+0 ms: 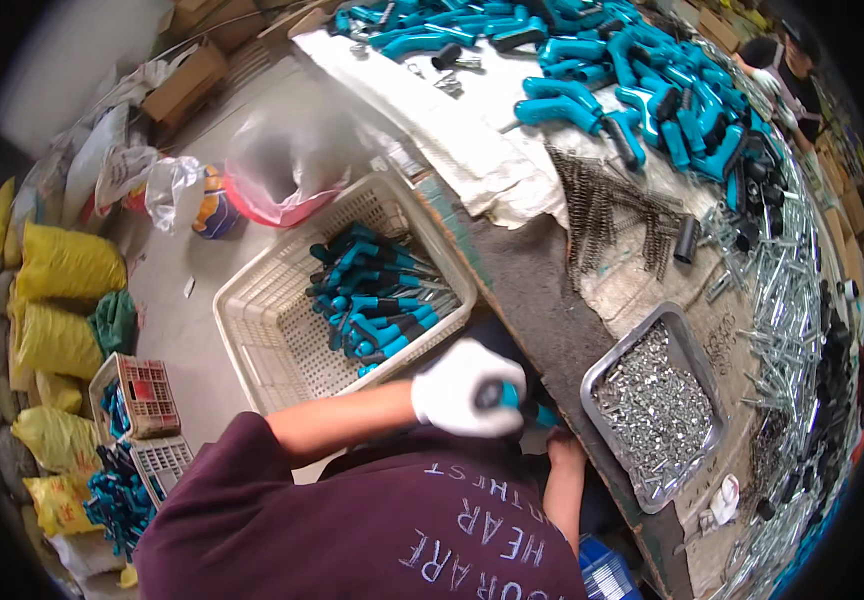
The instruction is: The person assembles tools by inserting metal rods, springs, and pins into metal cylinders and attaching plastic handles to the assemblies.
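The person's left hand point(467, 388), in one white glove, sits in the lower middle of the frame with the fingers curled tight around one teal handle point(508, 398), just at the edge of the table point(542, 300). The right hand point(564, 452) is bare and lies just below and right of it, touching the table edge; I cannot tell if its fingers are spread or closed, because the arm hides them. At the left of the glove stands one white basket point(282, 340) with a heap of teal and black tools point(372, 295) inside, more than ten, too tangled to count exactly. At the lower right, one grey tray point(697, 360) holds very many small metal pieces, not countable. At the top of the frame a big pile of teal grips point(642, 80) lies on the table, surely dozens, and below it a bundle of dark springs point(602, 215). At the far left I count two small crates point(142, 395), one reddish and one white, and several yellow sacks point(67, 265).
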A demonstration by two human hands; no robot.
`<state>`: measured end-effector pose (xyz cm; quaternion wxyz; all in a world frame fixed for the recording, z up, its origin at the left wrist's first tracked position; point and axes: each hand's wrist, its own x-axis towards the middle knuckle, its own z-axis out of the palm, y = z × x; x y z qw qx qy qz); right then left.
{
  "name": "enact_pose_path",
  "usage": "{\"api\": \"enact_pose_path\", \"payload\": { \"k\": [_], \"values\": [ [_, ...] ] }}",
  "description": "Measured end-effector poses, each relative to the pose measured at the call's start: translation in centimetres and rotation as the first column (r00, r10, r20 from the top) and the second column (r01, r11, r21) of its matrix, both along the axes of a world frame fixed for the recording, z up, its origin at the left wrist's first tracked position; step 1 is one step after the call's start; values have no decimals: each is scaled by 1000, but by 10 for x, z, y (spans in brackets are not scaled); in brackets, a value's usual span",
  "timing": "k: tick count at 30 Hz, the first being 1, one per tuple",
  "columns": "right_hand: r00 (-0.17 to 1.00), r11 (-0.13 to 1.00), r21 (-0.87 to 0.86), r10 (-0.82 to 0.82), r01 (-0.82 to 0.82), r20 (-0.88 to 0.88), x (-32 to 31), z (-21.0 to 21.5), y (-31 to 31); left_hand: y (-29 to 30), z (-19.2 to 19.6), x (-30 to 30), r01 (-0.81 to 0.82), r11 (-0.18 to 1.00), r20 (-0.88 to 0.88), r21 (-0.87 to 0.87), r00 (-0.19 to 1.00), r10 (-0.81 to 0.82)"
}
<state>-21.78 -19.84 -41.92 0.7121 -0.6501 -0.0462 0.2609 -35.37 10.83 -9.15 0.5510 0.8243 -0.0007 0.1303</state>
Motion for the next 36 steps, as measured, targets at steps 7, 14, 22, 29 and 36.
{"api": "enact_pose_path", "payload": {
  "k": [7, 14, 22, 29, 36],
  "values": [
    [519, 917, 46, -182, 397, -835, -16, 89, 24, 113, 114, -100, -451, 893, 27, -3, 892, 451],
    [660, 937, 224, -7, 266, -751, -22, 111, 17, 184, -84, -136, -668, 624, -288, 406, 554, 781],
    [914, 1000, 2, 27, -28, -404, -60, 195, 11, 95, -208, -179, -583, 451, -411, 676, 209, 887],
    [942, 934, -153, 300, -322, -148, -77, 263, 6, 86, -100, -56, -785, 345, 291, 515, 539, 791],
    [913, 894, -188, 404, -406, -50, -76, 371, -36, 22, -6, 75, -630, 708, 461, 317, 755, 466]
  ]
}}
